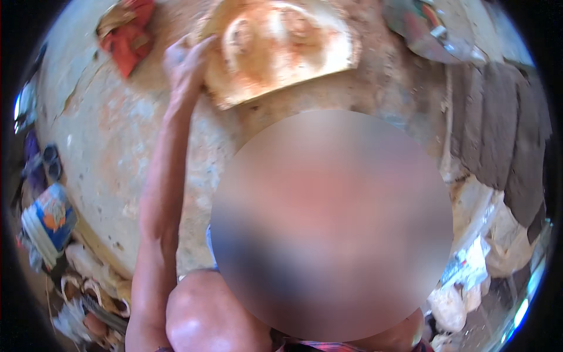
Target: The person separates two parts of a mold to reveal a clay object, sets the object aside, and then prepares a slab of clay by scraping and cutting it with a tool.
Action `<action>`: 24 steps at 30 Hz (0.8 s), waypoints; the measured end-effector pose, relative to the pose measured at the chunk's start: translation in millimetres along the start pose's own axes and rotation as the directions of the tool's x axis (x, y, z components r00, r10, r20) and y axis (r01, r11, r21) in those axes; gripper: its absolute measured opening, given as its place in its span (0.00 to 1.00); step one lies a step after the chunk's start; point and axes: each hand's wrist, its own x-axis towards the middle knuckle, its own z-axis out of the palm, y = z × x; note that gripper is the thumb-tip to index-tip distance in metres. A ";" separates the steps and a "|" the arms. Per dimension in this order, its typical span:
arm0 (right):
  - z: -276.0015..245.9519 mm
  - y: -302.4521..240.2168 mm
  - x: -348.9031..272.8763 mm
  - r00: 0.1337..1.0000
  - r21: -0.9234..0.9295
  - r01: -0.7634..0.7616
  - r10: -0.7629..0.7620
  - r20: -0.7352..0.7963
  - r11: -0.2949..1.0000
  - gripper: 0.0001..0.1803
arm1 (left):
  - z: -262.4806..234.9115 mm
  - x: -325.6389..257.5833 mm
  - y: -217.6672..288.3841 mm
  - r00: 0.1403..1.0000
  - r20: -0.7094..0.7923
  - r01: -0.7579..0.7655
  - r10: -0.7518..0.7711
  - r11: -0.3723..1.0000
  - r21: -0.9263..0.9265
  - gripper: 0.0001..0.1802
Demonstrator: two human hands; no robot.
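Left forearm extends straight up from the lower edge, past a bent knee (205, 317). Left hand (186, 61) rests at the left edge of the slab (281, 47), fingers curled on its rim. Slab: pale, rust-stained, broken-edged, lying on the concrete floor (111, 135). Red cloth (126, 32) lies left of the slab. Right hand not visible.
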 end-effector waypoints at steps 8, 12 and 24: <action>15.6 6.5 -18.7 0.963 -0.027 0.177 -0.167 0.210 0.984 0.40 | 21.7 -121.5 123.8 0.696 0.505 -0.407 0.510 0.860 -0.308 0.22; 17.7 6.8 -18.4 0.924 0.071 0.261 -0.270 0.269 0.963 0.48 | 69.0 -178.1 173.0 0.119 0.931 -0.487 0.345 0.837 -0.248 0.33; 24.9 25.6 -9.1 0.882 -0.090 0.451 -0.428 0.198 0.888 0.49 | 101.3 -218.9 184.6 -0.173 0.976 -0.668 0.132 0.713 -0.214 0.24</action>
